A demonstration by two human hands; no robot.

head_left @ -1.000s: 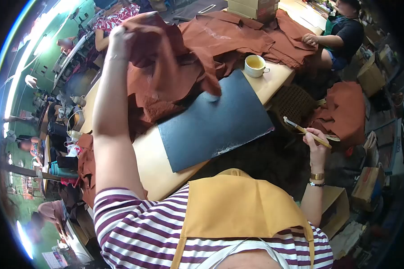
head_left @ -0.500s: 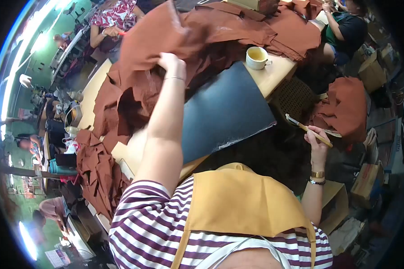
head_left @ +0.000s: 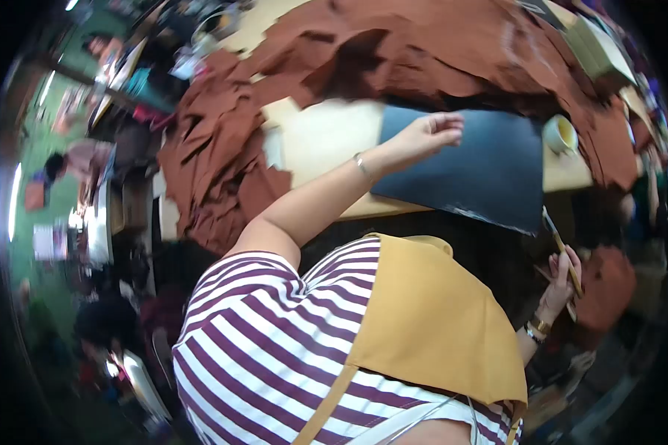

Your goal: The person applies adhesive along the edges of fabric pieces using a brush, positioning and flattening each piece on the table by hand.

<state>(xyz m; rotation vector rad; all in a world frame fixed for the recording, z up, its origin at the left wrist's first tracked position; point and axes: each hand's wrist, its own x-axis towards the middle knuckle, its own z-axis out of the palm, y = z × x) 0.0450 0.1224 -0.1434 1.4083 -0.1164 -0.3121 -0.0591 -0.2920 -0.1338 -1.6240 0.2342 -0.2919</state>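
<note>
Board (head_left: 471,170) lies partly hidden behind the left hand (head_left: 429,135), contact unclear.

Wears purple-and-white striped short-sleeved shirt (head_left: 274,334), mustard apron (head_left: 441,319) with strap (head_left: 328,403), thin bracelet (head_left: 360,163) on left wrist (head_left: 378,158), gold-toned watch (head_left: 539,324) plus dark bracelet (head_left: 534,334) on right wrist (head_left: 550,304).

Left hand (head_left: 432,135) over dark board (head_left: 471,176), right hand (head_left: 562,276) holding brush (head_left: 554,230)

Slim, yellowish-handled brush-like tool (head_left: 560,243), tilted, dark rectangular board (head_left: 490,167), flat, scuffed near edge jutting past the tabletop (head_left: 326,137)
</note>
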